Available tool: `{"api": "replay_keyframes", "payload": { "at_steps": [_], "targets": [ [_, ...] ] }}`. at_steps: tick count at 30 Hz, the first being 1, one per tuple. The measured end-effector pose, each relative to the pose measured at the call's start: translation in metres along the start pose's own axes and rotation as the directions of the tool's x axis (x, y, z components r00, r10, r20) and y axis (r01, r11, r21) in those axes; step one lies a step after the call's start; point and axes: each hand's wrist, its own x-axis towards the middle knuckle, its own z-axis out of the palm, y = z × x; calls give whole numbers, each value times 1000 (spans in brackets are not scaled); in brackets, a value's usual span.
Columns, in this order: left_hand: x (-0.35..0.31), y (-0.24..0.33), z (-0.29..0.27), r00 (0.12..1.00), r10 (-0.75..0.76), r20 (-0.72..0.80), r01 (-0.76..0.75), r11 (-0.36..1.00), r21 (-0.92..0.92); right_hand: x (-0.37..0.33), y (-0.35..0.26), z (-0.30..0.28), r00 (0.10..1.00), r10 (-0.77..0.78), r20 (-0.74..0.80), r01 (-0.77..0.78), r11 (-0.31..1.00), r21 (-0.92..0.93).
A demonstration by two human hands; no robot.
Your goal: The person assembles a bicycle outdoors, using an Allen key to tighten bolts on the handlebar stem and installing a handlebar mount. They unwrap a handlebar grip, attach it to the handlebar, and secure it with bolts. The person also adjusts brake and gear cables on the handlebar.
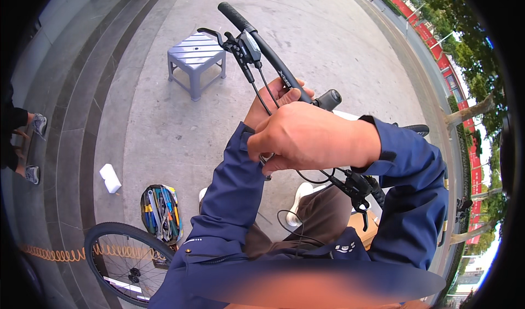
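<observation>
A black bicycle handlebar (pixel 276 63) slants across the middle in front of me. Its far end carries a rubber grip (pixel 234 16), a brake lever (pixel 210 34) and a shifter (pixel 250 47) with cables. My left hand (pixel 273 98) is closed around the bar near its centre, partly behind the other hand. My right hand (pixel 306 136) crosses over in front, fingers curled and pinched. A bit of shiny metal shows below those fingertips, too hidden to name. Close to the hands is a round black cylinder (pixel 329 99) on the bar. A second brake lever (pixel 361 199) hangs below my right forearm.
A grey plastic stool (pixel 197 57) stands beyond the bar. To the left lie a tool bag (pixel 161 213), white foam (pixel 110 178), a bicycle wheel (pixel 90 254) and an orange coiled hose (pixel 54 253). A person's shoes (pixel 37 124) are at far left, a cardboard box (pixel 363 227) by my right leg.
</observation>
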Motion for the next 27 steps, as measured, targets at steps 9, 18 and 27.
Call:
{"api": "replay_keyframes", "payload": {
  "at_steps": [9, 18, 27],
  "targets": [
    [10, -5, -9, 998, -30, 49, 32, 998, -50, -4, -34, 32, 925, 89, -369, -269, 840, -472],
    [5, -1, -7, 999, -32, 36, 32, 999, -14, -14, -19, 28, 938, -88, -337, -93, 869, -486],
    [8, 0, -7, 999, -26, 45, 25, 1000, 13, -9, -10, 25, 950, -60, -307, -91, 887, -452]
  ]
}}
